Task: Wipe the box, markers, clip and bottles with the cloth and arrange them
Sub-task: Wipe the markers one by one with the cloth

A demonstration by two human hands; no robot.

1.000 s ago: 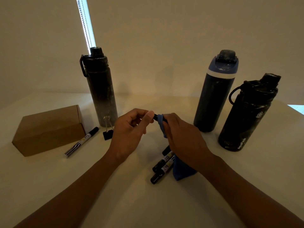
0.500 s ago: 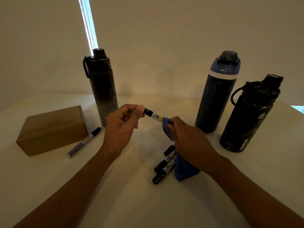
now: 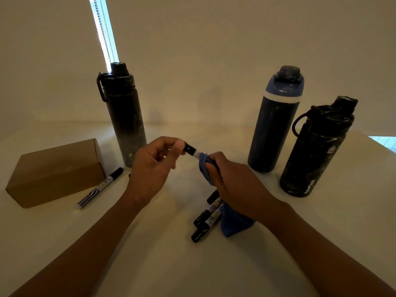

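Observation:
My left hand [image 3: 154, 166] pinches the black end of a marker [image 3: 191, 150] held above the table. My right hand [image 3: 233, 181] grips the blue cloth [image 3: 204, 168] wrapped round the marker's other end; the cloth hangs down to the table. Several more markers [image 3: 206, 217] lie under my right wrist. Another marker [image 3: 100, 187] lies beside the brown cardboard box [image 3: 53, 172] at the left. A tall black bottle [image 3: 126, 118] stands behind my left hand. A blue-lidded bottle [image 3: 274, 125] and a black bottle with a loop [image 3: 315, 151] stand at the right. The clip is hidden behind my left hand.
The white table [image 3: 192, 264] runs to a plain wall at the back. A bright window strip with a bead chain [image 3: 102, 31] shows behind the tall bottle. The table's right edge [image 3: 383, 144] lies just past the black bottle.
My left hand drew the marker leftward out of the cloth, then the cloth slid back along it, so less of the marker's barrel shows now. The clip went out of sight behind my left hand.

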